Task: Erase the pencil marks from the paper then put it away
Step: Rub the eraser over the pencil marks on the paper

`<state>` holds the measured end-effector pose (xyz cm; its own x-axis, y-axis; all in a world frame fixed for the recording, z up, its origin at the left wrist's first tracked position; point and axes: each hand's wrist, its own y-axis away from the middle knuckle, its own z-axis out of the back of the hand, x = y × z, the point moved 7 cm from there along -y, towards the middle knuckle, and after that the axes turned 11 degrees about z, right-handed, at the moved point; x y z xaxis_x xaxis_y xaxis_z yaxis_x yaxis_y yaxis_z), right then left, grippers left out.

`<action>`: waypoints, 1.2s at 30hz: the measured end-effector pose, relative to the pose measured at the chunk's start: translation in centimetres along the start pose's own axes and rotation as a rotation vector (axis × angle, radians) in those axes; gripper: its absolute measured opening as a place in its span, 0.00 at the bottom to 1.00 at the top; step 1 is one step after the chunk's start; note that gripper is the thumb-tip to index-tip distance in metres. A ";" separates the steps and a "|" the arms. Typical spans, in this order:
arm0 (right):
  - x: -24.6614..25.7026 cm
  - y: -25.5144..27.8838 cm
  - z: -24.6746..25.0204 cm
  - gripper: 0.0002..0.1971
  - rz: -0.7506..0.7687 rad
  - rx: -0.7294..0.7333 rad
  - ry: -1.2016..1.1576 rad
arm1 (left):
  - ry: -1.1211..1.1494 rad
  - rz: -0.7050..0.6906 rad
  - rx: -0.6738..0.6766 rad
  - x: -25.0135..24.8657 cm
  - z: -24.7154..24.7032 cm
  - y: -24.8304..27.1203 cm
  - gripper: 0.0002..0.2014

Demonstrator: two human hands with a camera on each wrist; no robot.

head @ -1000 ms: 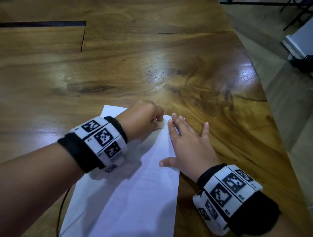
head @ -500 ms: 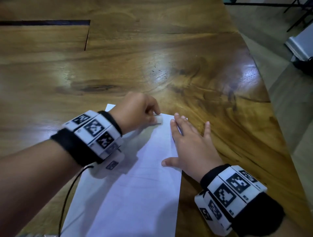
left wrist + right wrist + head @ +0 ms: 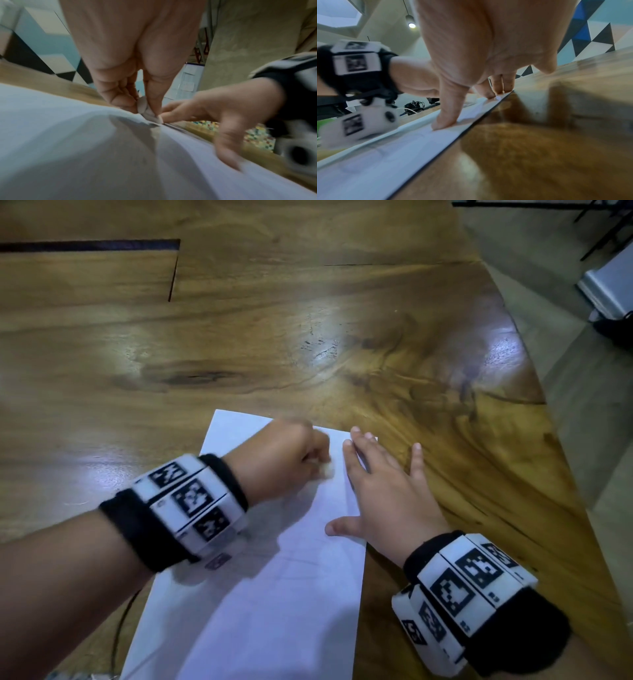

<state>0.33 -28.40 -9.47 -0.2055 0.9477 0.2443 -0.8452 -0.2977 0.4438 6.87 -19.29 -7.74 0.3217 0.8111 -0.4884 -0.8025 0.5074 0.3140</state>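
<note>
White paper (image 3: 260, 604) lay lengthwise on the wooden table (image 3: 308, 320), running near to far. Left hand (image 3: 284, 457) pinched what looked like an eraser (image 3: 148, 113) at its far end; right hand (image 3: 383, 498) pressed flat, fingers spread, just right.

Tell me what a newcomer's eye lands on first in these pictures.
First, the white paper lying near the front edge of the glossy wooden table. Then the left hand, pinching a small eraser against the sheet's far end, and the right hand pressed flat on its right edge.
</note>
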 end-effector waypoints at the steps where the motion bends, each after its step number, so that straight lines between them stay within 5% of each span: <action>1: 0.0 0.0 0.0 0.55 -0.001 -0.002 0.001 | 0.007 0.031 -0.036 -0.2 0.3 -1.0 0.04; 9: 0.0 0.0 0.0 0.55 0.007 -0.025 -0.010 | 0.004 -0.140 0.165 -0.5 -2.8 4.7 0.11; 20: -1.0 0.2 -0.5 0.61 0.030 -0.032 -0.098 | 0.051 0.074 0.141 0.7 -1.4 1.9 0.03; 23: -0.9 0.3 -0.4 0.61 0.026 -0.023 -0.062 | 0.186 0.174 0.004 1.0 1.1 -1.7 0.05; 29: -0.9 0.4 -0.3 0.62 0.020 -0.017 -0.060 | 0.068 0.142 -0.112 -1.0 1.2 -3.6 0.02; 33: -1.0 0.3 -0.4 0.62 0.022 -0.028 -0.053 | -0.020 0.039 0.072 -0.9 -0.7 -0.9 0.15; 36: -0.9 0.4 -0.4 0.62 0.027 -0.027 -0.051 | 0.002 0.057 0.048 -1.1 -0.1 -1.4 0.03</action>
<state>0.01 -29.33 -9.87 -0.2037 0.9319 0.3000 -0.8526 -0.3195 0.4135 7.61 -20.95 -7.78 0.2755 0.8383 -0.4706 -0.7940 0.4743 0.3801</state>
